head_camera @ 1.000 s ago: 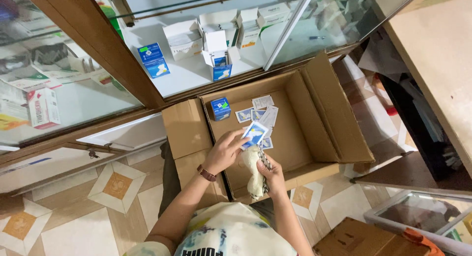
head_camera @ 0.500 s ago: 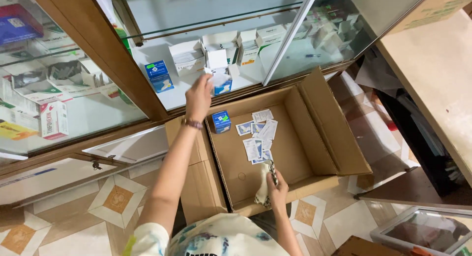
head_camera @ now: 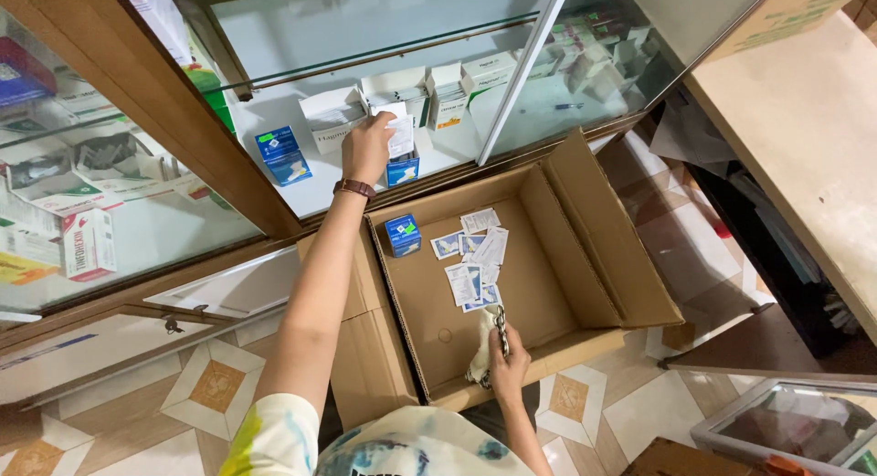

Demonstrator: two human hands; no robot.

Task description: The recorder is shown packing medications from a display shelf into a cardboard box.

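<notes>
The left hand (head_camera: 367, 147) is reaching up to the cabinet shelf (head_camera: 301, 188) in the upper middle of the frame, its fingers curling closed around a white sachet (head_camera: 399, 133) beside the open white boxes (head_camera: 402, 88). The right hand (head_camera: 507, 357), at the lower middle, is gripping a pale cloth and a chain (head_camera: 499, 325) over the near edge of the cardboard box (head_camera: 585, 248), where more sachets (head_camera: 470, 257) are lying.
</notes>
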